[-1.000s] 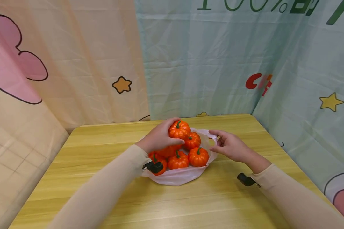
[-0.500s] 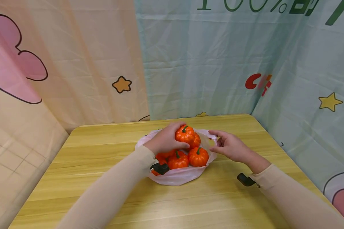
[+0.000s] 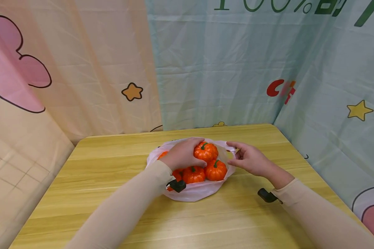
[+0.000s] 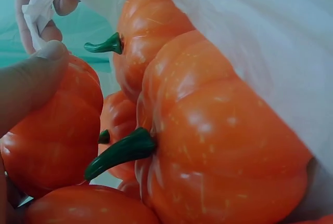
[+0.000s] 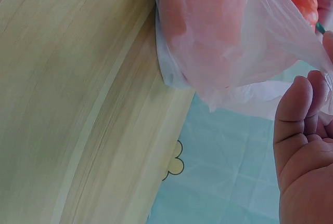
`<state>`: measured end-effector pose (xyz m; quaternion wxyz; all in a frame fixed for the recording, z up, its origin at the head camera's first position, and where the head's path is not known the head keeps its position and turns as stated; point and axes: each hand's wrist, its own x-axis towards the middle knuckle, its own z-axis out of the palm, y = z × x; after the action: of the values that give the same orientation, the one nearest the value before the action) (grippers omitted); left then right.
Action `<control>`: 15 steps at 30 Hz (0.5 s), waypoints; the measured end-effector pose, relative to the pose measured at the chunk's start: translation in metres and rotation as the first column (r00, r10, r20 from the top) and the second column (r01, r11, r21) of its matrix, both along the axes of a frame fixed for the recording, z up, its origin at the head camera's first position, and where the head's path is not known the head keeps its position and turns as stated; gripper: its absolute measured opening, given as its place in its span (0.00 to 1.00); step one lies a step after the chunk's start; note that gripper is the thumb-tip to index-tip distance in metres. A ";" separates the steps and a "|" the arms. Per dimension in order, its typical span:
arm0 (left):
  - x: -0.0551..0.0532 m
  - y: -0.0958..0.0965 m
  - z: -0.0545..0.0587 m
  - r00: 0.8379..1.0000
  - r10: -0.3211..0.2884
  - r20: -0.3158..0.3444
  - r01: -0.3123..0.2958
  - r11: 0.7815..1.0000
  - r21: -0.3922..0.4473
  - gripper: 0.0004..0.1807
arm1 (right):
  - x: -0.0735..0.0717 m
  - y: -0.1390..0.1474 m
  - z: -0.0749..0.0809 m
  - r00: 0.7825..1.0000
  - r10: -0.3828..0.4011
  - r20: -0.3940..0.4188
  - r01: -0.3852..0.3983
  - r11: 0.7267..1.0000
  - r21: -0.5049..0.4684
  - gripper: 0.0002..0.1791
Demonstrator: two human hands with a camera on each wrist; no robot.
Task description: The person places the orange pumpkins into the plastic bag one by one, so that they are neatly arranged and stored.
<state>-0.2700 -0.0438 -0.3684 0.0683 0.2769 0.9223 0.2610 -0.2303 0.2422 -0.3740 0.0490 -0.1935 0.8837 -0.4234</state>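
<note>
My left hand grips a small orange pumpkin with a green stem, low inside the mouth of a thin whitish-pink plastic bag. In the left wrist view the thumb lies along the side of that pumpkin. Several similar pumpkins fill the bag around it, among them one in front and one at the right. My right hand pinches the bag's right edge; the right wrist view shows the plastic stretched up to its fingers.
The bag sits on a wood-grain table, toward the far edge. Printed cloth curtains hang behind and at both sides. A small black wrist camera sticks out from the left sleeve, another from the right.
My left hand has moved right and down with the pumpkin, which now covers the one behind it. An orange pumpkin shows at the bag's left. My right hand has stayed in place.
</note>
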 end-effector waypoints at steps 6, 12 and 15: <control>0.002 0.001 0.000 1.000 0.004 -0.031 -0.006 0.998 -0.065 0.50 | -0.001 -0.001 0.000 1.000 0.006 0.006 -0.006 1.000 0.008 0.38; 0.001 0.003 -0.005 0.999 0.018 -0.051 -0.024 0.993 -0.115 0.50 | -0.001 -0.001 0.000 1.000 0.002 0.003 -0.002 1.000 0.011 0.39; 0.001 0.004 -0.006 0.999 0.025 -0.049 -0.031 0.993 -0.114 0.49 | -0.001 -0.001 0.000 1.000 0.001 0.007 -0.001 1.000 0.015 0.39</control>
<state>-0.2692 -0.0393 -0.3746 0.0587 0.2657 0.9409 0.2018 -0.2310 0.2408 -0.3738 0.0537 -0.1920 0.8865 -0.4176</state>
